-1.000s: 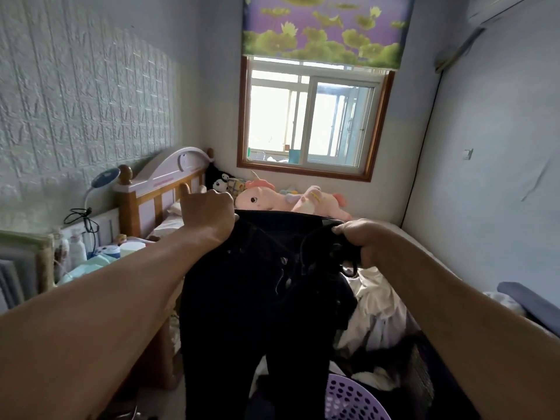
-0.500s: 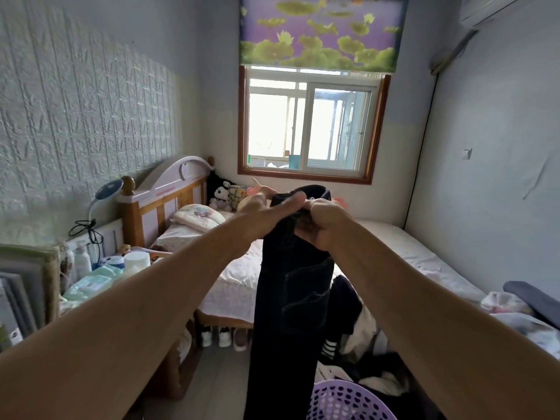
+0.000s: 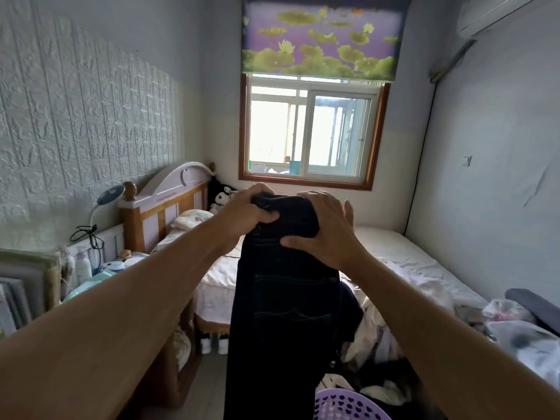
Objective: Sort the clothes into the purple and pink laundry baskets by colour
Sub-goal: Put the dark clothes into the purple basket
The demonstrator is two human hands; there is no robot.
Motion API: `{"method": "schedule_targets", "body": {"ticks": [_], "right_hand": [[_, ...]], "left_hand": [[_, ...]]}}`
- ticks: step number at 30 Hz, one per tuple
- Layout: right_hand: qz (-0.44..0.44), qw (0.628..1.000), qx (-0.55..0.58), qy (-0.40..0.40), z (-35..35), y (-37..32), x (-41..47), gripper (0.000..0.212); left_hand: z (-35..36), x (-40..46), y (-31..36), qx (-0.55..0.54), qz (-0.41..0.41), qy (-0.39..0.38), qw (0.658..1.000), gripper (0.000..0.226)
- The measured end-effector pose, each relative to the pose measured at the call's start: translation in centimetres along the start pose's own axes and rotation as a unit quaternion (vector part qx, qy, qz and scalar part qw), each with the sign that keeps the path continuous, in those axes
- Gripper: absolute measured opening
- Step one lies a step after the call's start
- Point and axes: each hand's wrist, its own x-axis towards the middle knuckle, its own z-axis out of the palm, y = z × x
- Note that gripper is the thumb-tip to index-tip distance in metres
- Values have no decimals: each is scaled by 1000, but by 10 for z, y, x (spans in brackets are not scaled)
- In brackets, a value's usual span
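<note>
Vertically — dark jeans, waistband up — both hands

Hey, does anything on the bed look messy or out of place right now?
Yes: a heap of unsorted clothes lies crumpled at the bed's near end, above the purple basket. Otherwise nothing looks spilled or damaged.
</note>
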Motion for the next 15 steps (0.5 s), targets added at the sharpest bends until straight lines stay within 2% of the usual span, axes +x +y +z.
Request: {"method": "schedule_targets", "body": {"ticks": [3, 6, 9, 11, 13, 15], "right_hand": [[-11, 1000, 21, -18, -2, 1, 7, 76], [-77, 996, 31, -13, 1, -2, 8, 67], [-74, 996, 46, 0, -5, -10, 8, 45], [-67, 996, 58, 20, -15, -15, 14, 37], [-43, 995, 71, 53, -30, -19, 23, 36], [-12, 994, 63, 90, -45, -18, 34, 40]], "left_hand": [[-5, -4, -4, -23, 25, -20, 999, 30], [-6, -8, -13, -48, 26, -24, 998, 30], [-9, -10, -15, -131, 22, -3, 991, 29], [-13, -13, -19, -178, 2, -5, 984, 45], [-14, -22, -29, -118, -35, -34, 992, 56], [-8, -32, -42, -74, -84, -69, 991, 53]]}}
